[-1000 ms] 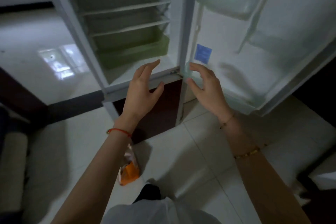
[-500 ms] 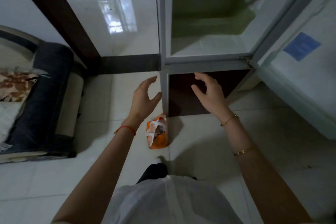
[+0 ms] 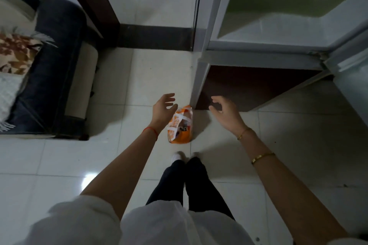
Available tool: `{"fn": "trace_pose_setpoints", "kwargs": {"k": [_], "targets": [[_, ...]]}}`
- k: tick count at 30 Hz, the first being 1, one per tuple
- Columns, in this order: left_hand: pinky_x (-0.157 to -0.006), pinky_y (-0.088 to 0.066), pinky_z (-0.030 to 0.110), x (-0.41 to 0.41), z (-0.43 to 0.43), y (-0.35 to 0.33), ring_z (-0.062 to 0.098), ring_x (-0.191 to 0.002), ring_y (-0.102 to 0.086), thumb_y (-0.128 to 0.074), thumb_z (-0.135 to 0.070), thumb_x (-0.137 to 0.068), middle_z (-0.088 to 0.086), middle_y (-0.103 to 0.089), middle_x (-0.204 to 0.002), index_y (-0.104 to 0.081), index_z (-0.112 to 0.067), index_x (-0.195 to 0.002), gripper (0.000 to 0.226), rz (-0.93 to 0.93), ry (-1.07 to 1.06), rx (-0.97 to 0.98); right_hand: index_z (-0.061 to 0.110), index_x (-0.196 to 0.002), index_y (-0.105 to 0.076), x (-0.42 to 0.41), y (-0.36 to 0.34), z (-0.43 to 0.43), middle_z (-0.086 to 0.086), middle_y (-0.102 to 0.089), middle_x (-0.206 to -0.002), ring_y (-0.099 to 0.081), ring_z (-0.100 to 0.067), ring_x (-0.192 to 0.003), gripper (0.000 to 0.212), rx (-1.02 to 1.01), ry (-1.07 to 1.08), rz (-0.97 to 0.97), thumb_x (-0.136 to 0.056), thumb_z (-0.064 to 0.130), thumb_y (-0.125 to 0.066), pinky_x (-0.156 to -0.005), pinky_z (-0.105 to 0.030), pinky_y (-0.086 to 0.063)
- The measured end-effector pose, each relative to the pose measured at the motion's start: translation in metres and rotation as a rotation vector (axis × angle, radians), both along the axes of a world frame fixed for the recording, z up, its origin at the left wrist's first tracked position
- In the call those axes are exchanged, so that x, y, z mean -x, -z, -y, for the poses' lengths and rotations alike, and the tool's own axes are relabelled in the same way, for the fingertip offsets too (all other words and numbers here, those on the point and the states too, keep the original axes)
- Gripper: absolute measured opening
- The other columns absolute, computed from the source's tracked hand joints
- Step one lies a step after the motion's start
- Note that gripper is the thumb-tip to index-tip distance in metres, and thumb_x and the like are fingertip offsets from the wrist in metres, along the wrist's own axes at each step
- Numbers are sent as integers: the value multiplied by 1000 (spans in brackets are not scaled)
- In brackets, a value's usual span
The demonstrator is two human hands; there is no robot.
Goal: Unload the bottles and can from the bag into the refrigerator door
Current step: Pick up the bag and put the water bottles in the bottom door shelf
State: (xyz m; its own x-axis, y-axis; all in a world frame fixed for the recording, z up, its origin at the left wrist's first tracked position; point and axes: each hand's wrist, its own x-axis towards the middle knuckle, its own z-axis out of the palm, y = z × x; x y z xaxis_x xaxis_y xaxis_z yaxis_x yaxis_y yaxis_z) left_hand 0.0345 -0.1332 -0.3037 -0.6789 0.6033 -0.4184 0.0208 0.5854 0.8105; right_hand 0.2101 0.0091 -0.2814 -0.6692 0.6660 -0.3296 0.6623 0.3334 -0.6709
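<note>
An orange and white plastic bag [image 3: 180,125] stands on the tiled floor just in front of my feet, its mouth open with dark items showing inside; I cannot make out bottles or a can. My left hand [image 3: 163,108] hovers over the bag's left side, fingers spread, holding nothing. My right hand [image 3: 225,112] hangs empty to the right of the bag, fingers apart. The refrigerator [image 3: 258,45] stands open at the upper right. Its door [image 3: 350,77] swings out at the far right edge, mostly out of view.
A dark blue sofa [image 3: 53,69] with a patterned cushion sits at the left. A dark wooden frame [image 3: 89,0] and black baseboard [image 3: 155,37] line the wall behind. My legs [image 3: 189,181] and white shoes stand right behind the bag.
My view has tilted down from the fridge shelves and door to the floor. Both hands have dropped toward the bag, which now lies between them.
</note>
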Motion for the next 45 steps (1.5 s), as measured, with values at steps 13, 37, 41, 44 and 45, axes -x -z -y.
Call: {"fn": "trace_pose_setpoints", "kwargs": {"k": [13,37,41,44,45], "targets": [[-73,-47,31,24,2,315,26,-98,-63,-61,-15,-89,14,-68,-114,-65,-9,-126,38,413,-364,277,7,-127,-56,61,283,-21,-13,-57,-130,-49,-30,-124,34,11,-186,127,-95,17,-55,-100,-31,-38],[-49,-51,22,37,-8,477,12,-46,-62,-64,-8,-92,0,-63,-52,-63,-4,-80,12,793,-781,-206,8,-65,-51,117,538,-10,-7,-53,-69,-47,-16,-58,26,118,-194,243,-88,13,-60,-64,-28,-38],[-52,-47,21,40,-19,424,9,-45,-56,-68,-14,-88,-7,-59,-45,-71,-6,-82,10,593,-555,-109,18,-55,-40,113,497,-20,4,-41,-55,-39,-10,-54,37,222,-20,165,-87,18,-60,-52,-27,-28],[-57,-44,23,35,-15,398,13,-53,-53,-69,-20,-87,-11,-55,-41,-71,-6,-82,15,492,-452,32,7,-75,-62,98,464,-31,-3,-55,-71,-50,-15,-73,19,313,76,191,-89,20,-60,-61,-24,-36],[-56,-44,22,32,-14,390,13,-55,-52,-68,-21,-88,-11,-55,-43,-68,-8,-77,17,476,-430,53,5,-76,-62,90,455,-34,-6,-57,-77,-52,-17,-77,22,327,92,217,-90,21,-60,-64,-24,-37]]}}
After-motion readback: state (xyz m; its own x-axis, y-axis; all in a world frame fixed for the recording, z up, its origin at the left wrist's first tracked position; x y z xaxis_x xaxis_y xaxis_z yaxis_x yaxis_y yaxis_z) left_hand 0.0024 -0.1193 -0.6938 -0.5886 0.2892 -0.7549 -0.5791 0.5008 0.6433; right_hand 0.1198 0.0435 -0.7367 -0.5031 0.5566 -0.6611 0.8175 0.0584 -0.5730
